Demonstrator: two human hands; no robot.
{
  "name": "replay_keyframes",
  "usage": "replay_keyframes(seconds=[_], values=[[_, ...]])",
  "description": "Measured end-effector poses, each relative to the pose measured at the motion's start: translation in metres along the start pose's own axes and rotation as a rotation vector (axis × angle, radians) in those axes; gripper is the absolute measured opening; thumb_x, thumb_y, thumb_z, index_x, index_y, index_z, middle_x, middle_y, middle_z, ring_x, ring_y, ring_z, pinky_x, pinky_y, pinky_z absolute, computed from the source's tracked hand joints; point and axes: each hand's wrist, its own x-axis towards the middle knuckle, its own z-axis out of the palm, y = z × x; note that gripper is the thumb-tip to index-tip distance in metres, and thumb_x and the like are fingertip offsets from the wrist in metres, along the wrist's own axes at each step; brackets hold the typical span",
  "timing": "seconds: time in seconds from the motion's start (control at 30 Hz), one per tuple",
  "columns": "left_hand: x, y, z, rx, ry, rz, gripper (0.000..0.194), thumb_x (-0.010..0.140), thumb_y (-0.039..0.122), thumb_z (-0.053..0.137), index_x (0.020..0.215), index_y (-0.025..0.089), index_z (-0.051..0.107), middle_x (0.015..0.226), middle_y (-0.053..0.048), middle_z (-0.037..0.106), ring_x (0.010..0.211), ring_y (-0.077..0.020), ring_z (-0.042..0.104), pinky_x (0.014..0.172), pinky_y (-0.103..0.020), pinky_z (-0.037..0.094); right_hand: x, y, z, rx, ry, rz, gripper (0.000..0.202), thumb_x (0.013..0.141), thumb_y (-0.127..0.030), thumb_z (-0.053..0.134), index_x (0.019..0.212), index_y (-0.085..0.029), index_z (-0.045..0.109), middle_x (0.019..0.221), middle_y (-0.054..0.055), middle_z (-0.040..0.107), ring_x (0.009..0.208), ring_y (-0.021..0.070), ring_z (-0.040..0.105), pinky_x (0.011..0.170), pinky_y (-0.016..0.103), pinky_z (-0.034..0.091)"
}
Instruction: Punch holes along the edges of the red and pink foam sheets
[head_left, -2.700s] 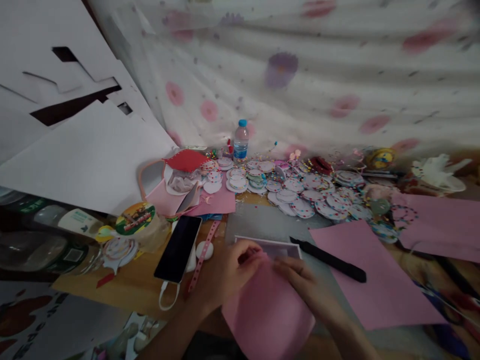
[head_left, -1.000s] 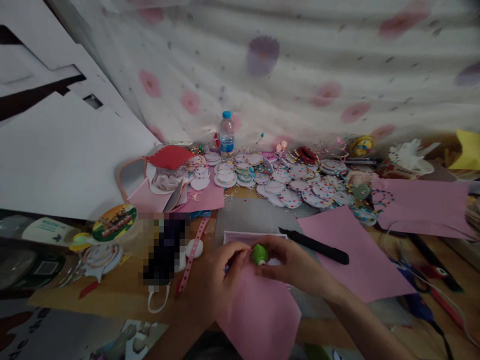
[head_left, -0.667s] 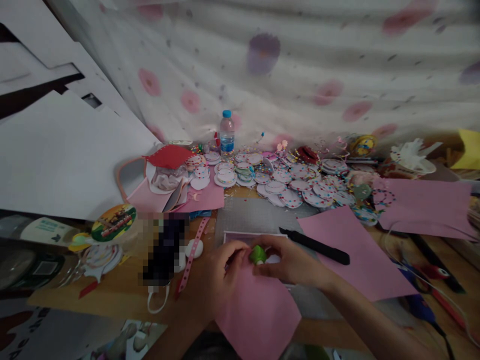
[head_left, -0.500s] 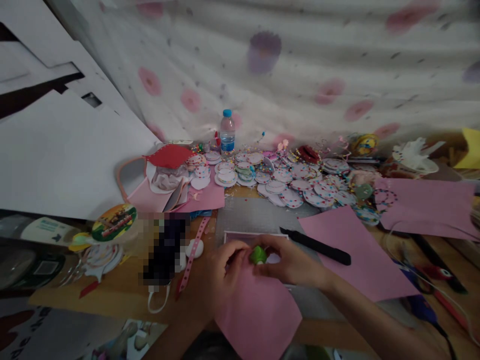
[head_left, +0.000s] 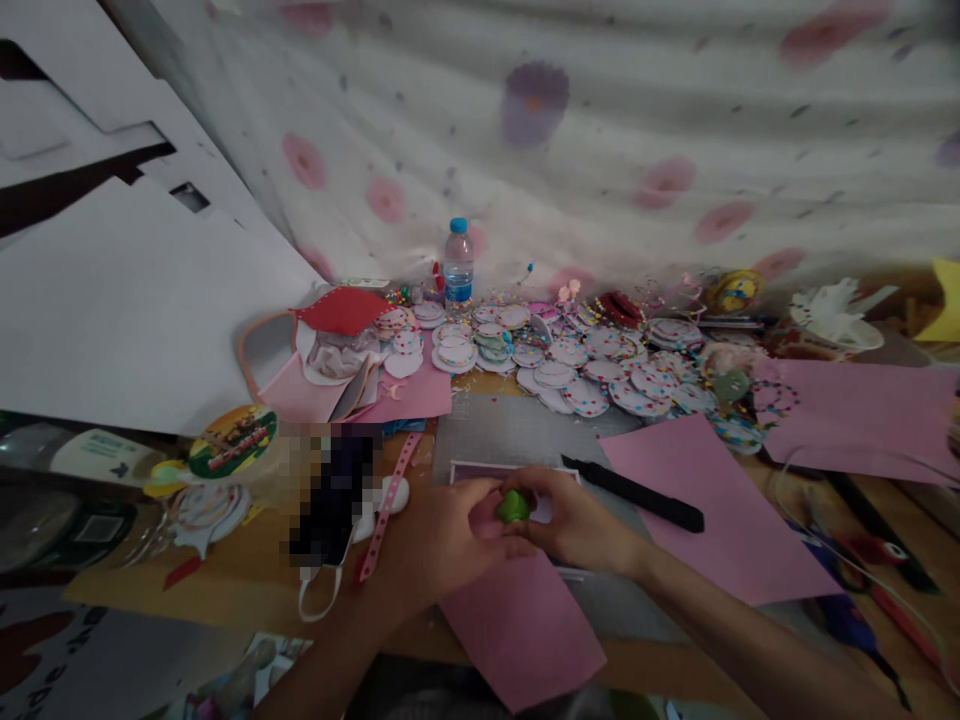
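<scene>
A small, bright green rounded thing (head_left: 514,506) sits between my two hands; its exact kind is hard to make out. My right hand (head_left: 581,520) has its thumb and fingers closed around the green thing's right side. My left hand (head_left: 454,540) curls in from the left, its fingers bent over the top end of a pink sheet of paper (head_left: 525,630) that hangs down toward the table's front edge. Beneath both hands lies a white-edged flat frame (head_left: 466,468) on the grey cutting mat (head_left: 517,415), mostly covered by them.
A black utility knife (head_left: 637,493) lies right of my hands, partly over another pink sheet (head_left: 739,530). Many white discs with coloured dots (head_left: 585,395) are heaped behind, near a water bottle (head_left: 459,265). A pink dotted strip (head_left: 390,505) lies left; cords and tools (head_left: 847,620) lie right.
My left hand has turned and spread further over the pink sheet, its fingers reaching nearer my right hand. The sheet's lower part has swung and narrowed. The green thing has shifted slightly.
</scene>
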Motion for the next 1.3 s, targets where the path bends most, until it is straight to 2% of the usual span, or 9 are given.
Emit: replay_keyframes(seconds=[0.2,0.37,0.5,0.57,0.63,0.77,0.93,1.03,1.3], values=[[0.006,0.001,0.003,-0.009,0.004,0.012,0.037,0.074,0.033,0.066,0.110,0.023,0.065,0.102,-0.005,0.070,0.094,-0.0243,0.063,0.080,-0.032,0.048,0.004,0.000,-0.001,-0.023,0.011,0.029,0.013,0.066,-0.009,0.057,0.076,-0.015,0.062,0.066,-0.002,0.054,0.063,0.0120,0.044,0.058,0.023,0.036],[0.004,-0.005,-0.009,0.011,-0.068,-0.032,0.045,0.069,0.032,0.069,0.112,0.021,0.062,0.101,-0.006,0.069,0.090,-0.0237,0.062,0.073,-0.029,0.046,0.004,0.000,0.001,0.043,-0.012,0.030,0.011,0.068,-0.012,0.061,0.079,-0.015,0.063,0.068,-0.001,0.056,0.064,0.0122,0.045,0.059,0.023,0.036],[-0.002,-0.014,-0.021,0.111,-0.079,-0.096,0.010,0.075,0.026,0.059,0.073,0.016,0.062,0.070,0.001,0.061,0.069,-0.0173,0.056,0.058,-0.024,0.036,0.000,0.003,-0.003,0.120,0.009,0.034,0.017,0.070,-0.019,0.068,0.085,-0.016,0.061,0.075,0.000,0.057,0.071,0.0139,0.050,0.065,0.024,0.040],[-0.007,-0.019,-0.023,0.129,-0.035,-0.123,0.021,0.078,0.026,0.053,0.059,0.016,0.054,0.059,0.003,0.051,0.062,-0.0150,0.050,0.055,-0.024,0.031,-0.002,0.007,-0.008,0.138,-0.006,0.015,0.020,0.072,-0.025,0.068,0.089,-0.017,0.060,0.080,0.000,0.058,0.076,0.0149,0.051,0.069,0.025,0.041],[-0.010,-0.024,-0.022,0.110,0.001,-0.130,0.024,0.080,0.029,0.052,0.060,0.016,0.051,0.060,0.003,0.049,0.062,-0.0147,0.047,0.056,-0.024,0.031,-0.005,0.012,-0.013,0.134,-0.034,-0.003,0.022,0.076,-0.031,0.067,0.092,-0.018,0.059,0.083,0.000,0.058,0.078,0.0152,0.052,0.071,0.025,0.042],[-0.017,-0.028,-0.016,0.044,-0.018,-0.113,0.021,0.084,0.030,0.047,0.072,0.016,0.056,0.070,0.000,0.057,0.069,-0.0160,0.051,0.061,-0.024,0.035,-0.012,0.020,-0.018,0.094,-0.091,-0.011,0.021,0.083,-0.038,0.058,0.093,-0.019,0.056,0.085,0.001,0.058,0.078,0.0144,0.053,0.070,0.024,0.042],[-0.025,-0.018,-0.009,0.170,-0.052,-0.133,0.026,0.088,0.030,0.042,0.069,0.018,0.054,0.063,0.002,0.055,0.063,-0.0146,0.052,0.057,-0.023,0.032,-0.025,0.016,-0.016,-0.025,-0.249,-0.027,0.021,0.083,-0.037,0.059,0.094,-0.019,0.058,0.084,0.000,0.061,0.077,0.0141,0.054,0.067,0.023,0.041],[-0.033,-0.012,-0.008,0.228,-0.065,-0.165,0.029,0.089,0.031,0.041,0.066,0.018,0.052,0.060,0.003,0.053,0.060,-0.0138,0.051,0.054,-0.022,0.029,-0.033,0.010,-0.015,-0.041,-0.288,-0.019,0.020,0.081,-0.035,0.061,0.094,-0.020,0.060,0.083,-0.002,0.061,0.074,0.0138,0.053,0.064,0.023,0.040],[-0.046,-0.009,-0.008,0.213,0.045,-0.144,0.034,0.091,0.035,0.040,0.061,0.018,0.041,0.054,0.006,0.040,0.054,-0.0110,0.042,0.051,-0.023,0.025,-0.029,-0.012,-0.017,-0.153,-0.086,0.007,0.024,0.077,-0.035,0.066,0.096,-0.021,0.059,0.085,-0.001,0.061,0.077,0.0147,0.053,0.067,0.024,0.039]])
